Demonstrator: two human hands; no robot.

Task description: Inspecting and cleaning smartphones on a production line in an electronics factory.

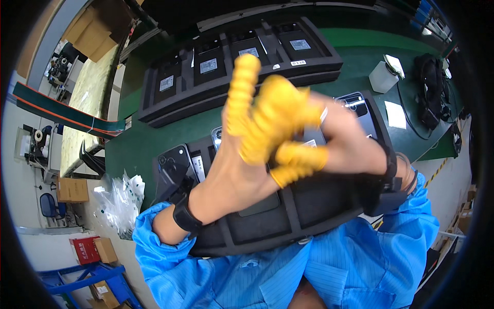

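Observation:
My left hand (234, 172) and my right hand (352, 141) meet above a black foam tray (257, 229), both with yellow ribbed finger covers. The left index finger stretches up and away from the other fingers. Curled and blurred, the right fingers close against the left hand's fingers. A small white edge (323, 115) shows at the right fingers; I cannot make out what it is. Under the hands, the tray holds a dark phone (174, 160) at the left, a bluish phone (366, 121) at the right and others partly hidden by my hands and arms.
Behind lies a second foam tray (242, 85) with several dark phones bearing white labels. At the right are a white container (383, 77), a white paper (395, 114) and a black bag (431, 90). Clear plastic bags (121, 201) lie at the green table's left edge.

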